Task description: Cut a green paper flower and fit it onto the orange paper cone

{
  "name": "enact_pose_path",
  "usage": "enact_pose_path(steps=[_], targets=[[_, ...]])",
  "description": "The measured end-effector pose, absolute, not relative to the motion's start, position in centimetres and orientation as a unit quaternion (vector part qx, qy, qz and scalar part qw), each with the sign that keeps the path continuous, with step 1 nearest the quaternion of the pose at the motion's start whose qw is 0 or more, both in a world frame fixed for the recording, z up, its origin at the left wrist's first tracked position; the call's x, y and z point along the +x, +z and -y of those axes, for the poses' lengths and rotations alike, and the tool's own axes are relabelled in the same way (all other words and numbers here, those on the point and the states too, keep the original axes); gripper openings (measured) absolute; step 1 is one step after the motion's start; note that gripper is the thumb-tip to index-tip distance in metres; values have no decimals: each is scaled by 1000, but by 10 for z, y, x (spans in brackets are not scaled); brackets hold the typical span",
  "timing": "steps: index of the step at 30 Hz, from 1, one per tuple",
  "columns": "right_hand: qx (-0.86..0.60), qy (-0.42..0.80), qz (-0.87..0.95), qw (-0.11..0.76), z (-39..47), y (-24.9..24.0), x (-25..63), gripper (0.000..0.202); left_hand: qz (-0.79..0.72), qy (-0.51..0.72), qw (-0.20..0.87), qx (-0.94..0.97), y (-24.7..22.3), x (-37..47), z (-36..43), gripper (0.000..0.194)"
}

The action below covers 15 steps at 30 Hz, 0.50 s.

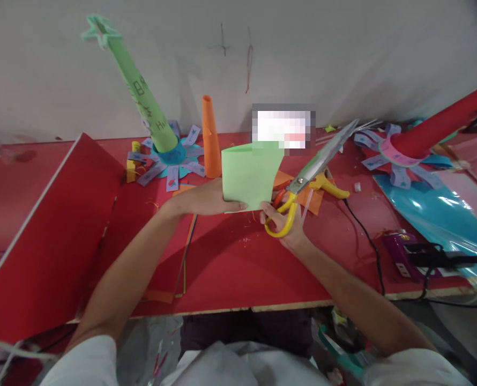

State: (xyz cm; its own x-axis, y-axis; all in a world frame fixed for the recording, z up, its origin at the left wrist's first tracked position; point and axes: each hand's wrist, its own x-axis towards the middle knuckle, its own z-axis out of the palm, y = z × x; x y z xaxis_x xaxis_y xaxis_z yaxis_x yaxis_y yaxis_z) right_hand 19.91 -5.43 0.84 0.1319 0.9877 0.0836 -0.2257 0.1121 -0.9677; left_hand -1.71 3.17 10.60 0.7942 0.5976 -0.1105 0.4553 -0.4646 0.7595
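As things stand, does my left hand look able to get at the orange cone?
Probably, if it lets go: your left hand is holding the green paper. The orange cone stands just beyond that hand, with nothing visible blocking the way.

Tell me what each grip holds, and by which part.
Left grip: green paper, by lower left. Right grip: scissors, by yellow handle; apparently also the paper's lower right corner.

Soft, dimmish lt; glare on blue sheet (427, 217), soft shadows on tbl (238, 268), edges w/ distortion

Left hand (212, 198) partly behind paper (248, 177)
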Motion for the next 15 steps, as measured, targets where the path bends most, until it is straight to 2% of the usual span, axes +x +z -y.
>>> enact_pose_path(steps=[4, 9, 12, 15], targets=[[-420, 514, 418, 620, 55, 12, 196, 46, -380, 97, 411, 823, 111, -25, -34, 60], [-381, 554, 384, 633, 54, 6, 193, 52, -413, 306, 407, 755, 108, -19, -38, 67], [-362, 597, 398, 595, 55, 3, 192, 58, -394, 418, 378, 726, 100, -9, -40, 69], [-352, 623, 428, 552, 57, 0, 191, 65, -385, 473, 348, 712, 94, -4, -40, 65]])
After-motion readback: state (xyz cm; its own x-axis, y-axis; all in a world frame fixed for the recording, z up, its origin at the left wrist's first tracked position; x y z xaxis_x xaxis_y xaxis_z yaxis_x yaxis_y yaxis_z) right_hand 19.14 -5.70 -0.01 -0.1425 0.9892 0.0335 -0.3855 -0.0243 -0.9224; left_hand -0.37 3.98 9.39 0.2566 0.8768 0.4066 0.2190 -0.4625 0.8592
